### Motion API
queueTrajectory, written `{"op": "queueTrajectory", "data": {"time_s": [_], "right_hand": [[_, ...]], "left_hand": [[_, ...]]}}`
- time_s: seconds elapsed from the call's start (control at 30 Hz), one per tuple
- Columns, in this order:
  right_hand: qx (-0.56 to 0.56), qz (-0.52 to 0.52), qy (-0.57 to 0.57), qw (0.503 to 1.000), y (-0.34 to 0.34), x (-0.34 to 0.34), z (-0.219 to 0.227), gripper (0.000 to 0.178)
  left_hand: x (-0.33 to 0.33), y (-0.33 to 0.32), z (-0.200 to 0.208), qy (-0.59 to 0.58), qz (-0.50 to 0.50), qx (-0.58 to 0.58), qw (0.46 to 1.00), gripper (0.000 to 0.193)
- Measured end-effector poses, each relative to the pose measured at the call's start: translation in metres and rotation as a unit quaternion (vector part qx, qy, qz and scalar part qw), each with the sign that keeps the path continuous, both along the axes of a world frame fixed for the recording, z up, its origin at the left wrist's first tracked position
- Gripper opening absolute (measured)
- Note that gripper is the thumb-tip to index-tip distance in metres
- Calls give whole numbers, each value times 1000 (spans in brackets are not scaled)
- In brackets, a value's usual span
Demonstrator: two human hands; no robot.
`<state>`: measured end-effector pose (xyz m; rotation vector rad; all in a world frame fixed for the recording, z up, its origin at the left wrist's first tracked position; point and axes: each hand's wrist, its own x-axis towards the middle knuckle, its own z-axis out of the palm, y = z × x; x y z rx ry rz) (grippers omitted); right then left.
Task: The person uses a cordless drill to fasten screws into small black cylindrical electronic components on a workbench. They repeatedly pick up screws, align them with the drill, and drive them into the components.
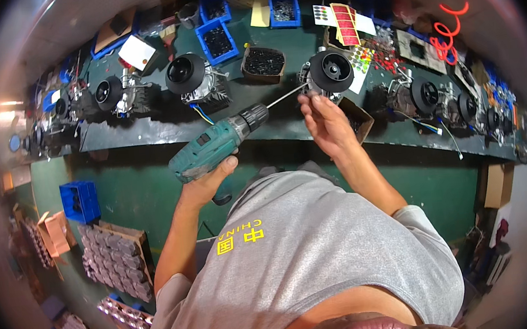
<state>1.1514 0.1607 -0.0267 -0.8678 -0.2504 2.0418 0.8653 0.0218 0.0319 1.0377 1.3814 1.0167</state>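
While the left hand (209,182) grips a green power drill (205,146) from below, thumb along its side, the right hand (331,122) is raised at the front edge of a dark workbench (145,134). The drill slants up to the right, its long thin bit (287,95) reaching to the near left side of a motor unit (331,71), a metal body bearing a round black wheel, on the bench.

The drill looks hard and fairly heavy, best held by its handle. The unit should be heavier and rigid; its metal housing seems a surer hold than the wheel, which may turn and whose smooth rim could slip.

The drill lies above the left palm, whose other fingers are hidden. The unit lies just beyond the right fingertips, which are bent and close together below the wheel; whether they touch metal or pinch something small, I cannot tell.
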Motion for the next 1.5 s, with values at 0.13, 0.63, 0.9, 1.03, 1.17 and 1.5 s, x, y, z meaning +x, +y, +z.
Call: {"op": "queueTrajectory", "data": {"time_s": [0.13,0.63,0.9,1.03,1.17,1.5], "right_hand": [[-29,-64,62,996,-3,-41,-1,14],[-90,-161,37,982,-8,-86,-5,22],[-100,-153,55,982,-2,-87,-6,13],[-111,-66,29,991,6,-79,-12,16],[-100,-44,-12,994,22,-80,-25,21],[9,-117,-13,993,48,-77,-36,23]], "left_hand": [[-26,-6,-6,-29,-12,2,1000,32],[-75,-5,-20,-31,-56,-2,998,32],[-77,5,-13,22,-67,32,997,32],[-75,10,-4,77,-62,60,993,27],[-76,27,-14,168,-95,111,975,21],[-27,101,-13,128,-97,-52,986,39]]}}
